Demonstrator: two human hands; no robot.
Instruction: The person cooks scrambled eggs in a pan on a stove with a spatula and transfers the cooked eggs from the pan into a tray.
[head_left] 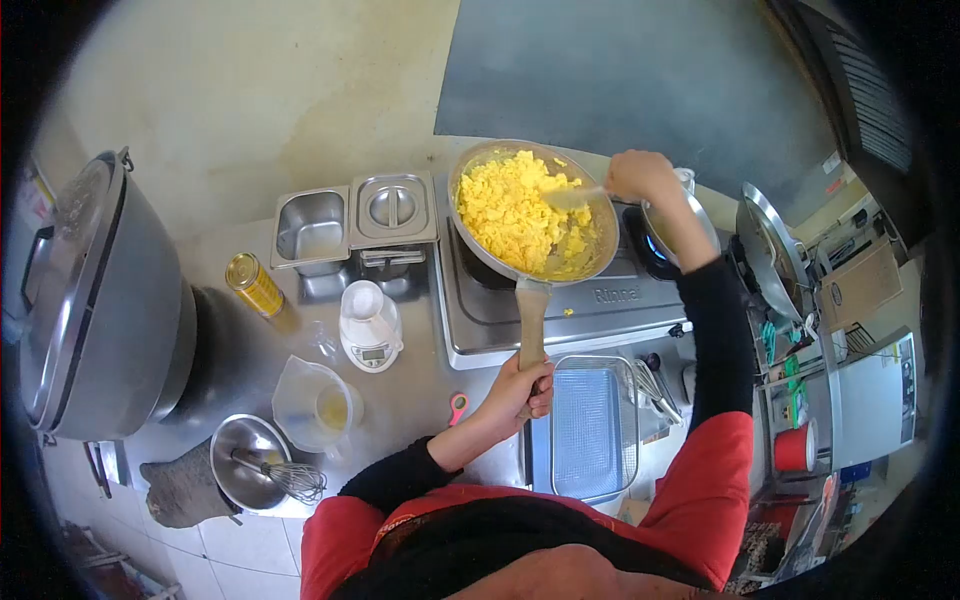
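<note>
Firmly, our left hand (522,392) clamps its fingers around the handle (531,325), likely bracing the pan (602,232) on the stove (600,292); our right hand's (640,175) fingers grip a blurred spatula (572,198) among scrambled eggs (508,205) inside.

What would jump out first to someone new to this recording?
Likely the bright yellow heap, apparently scrambled egg, in the wide pan at the stove. The left hand grips the pan's handle while the right hand holds a utensil in the pan. Next comes the huge lidded metal pot filling the far left.
</note>
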